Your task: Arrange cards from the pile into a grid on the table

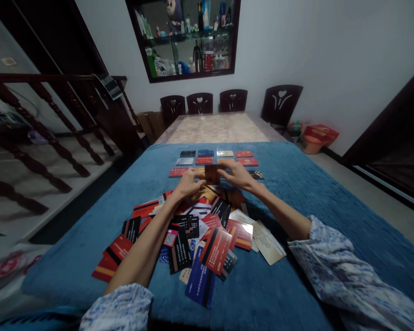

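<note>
"Stretching from the bottom edge to the centre of the frame, what is that?"

"A table (pixel 217 128): its far end shows pale and marbled, and the rest lies under a blue cloth (pixel 272 294)."

"What else is big?"

"A dark wooden railing (pixel 37 77) at the left, a wall cabinet (pixel 191 77) with crowded glass shelves at upper centre, and four dark chairs (pixel 272 105) along the wall, lower than the cabinet."

"And on the cloth?"

"A loose heap of cards (pixel 217 248) at lower centre, red, black, blue and cream, overlapping at all angles. Above it in the frame are neat rows of cards (pixel 204 161); the upper two have four each, and the nearest is partly hidden by the hands."

"How are those hands?"

"The left hand (pixel 190 183) and the right hand (pixel 239 176) face each other at mid-frame, fingers bent, each pinching one side edge of the same card."

"Which card?"

"A small dark brown card (pixel 212 175), between the fingertips, just right of centre, over the heap's far edge. I cannot make out any print."
</note>
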A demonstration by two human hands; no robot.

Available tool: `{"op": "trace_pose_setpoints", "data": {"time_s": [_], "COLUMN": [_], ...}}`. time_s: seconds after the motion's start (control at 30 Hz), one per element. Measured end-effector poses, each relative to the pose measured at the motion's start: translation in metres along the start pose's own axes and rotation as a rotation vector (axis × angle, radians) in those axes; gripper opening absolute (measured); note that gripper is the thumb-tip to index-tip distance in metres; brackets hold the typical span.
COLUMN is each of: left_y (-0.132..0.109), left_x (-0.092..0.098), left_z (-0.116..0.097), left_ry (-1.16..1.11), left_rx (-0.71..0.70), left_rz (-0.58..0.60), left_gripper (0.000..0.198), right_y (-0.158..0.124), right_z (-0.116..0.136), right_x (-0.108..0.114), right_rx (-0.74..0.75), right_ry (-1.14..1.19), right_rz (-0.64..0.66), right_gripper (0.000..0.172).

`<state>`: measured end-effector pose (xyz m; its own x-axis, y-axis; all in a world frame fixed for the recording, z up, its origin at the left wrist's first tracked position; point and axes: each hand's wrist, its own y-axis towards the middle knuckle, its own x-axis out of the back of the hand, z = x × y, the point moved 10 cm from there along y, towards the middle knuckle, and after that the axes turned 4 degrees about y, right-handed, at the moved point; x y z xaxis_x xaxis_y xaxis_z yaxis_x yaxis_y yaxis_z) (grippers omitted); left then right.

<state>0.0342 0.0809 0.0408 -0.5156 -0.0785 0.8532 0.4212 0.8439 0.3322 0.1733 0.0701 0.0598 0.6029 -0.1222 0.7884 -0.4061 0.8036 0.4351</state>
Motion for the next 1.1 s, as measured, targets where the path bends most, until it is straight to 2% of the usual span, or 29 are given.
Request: {"op": "trace_pose_setpoints", "data": {"time_s": [0.13, 0.33, 0.47, 0.7, 0.97, 1.1], "left_y": [-0.001, -0.002, 0.002, 0.000, -0.001, -0.001], "left_x": [0.017, 0.029, 0.017, -0.009, -0.018, -0.019], "left_z": [0.003, -0.021, -0.031, -0.025, -0.009, -0.005], "left_ry": [-0.017, 0.033, 0.026, 0.044, 0.097, 0.075], "left_rx": [0.055, 0.004, -0.055, -0.072, -0.028, -0.058], "left_rz": [-0.115, -0.220, -0.165, -0.056, -0.002, -0.034], "left_gripper": [0.022, 0.023, 0.020, 0.020, 0.014, 0.027], "right_y": [-0.002, -0.004, -0.006, -0.008, -0.013, -0.012], "right_z": [0.010, 0.025, 0.029, 0.024, 0.014, 0.009], "right_x": [-0.002, -0.008, -0.014, -0.021, -0.027, -0.027], "right_rx": [0.036, 0.121, 0.171, 0.185, 0.135, 0.112], "right_ry": [-0.221, -0.388, -0.421, -0.391, -0.425, -0.444], "right_rz": [0.013, 0.105, 0.163, 0.166, 0.198, 0.172], "right_gripper": [0.028, 0.027, 0.031, 0.028, 0.027, 0.032]}}
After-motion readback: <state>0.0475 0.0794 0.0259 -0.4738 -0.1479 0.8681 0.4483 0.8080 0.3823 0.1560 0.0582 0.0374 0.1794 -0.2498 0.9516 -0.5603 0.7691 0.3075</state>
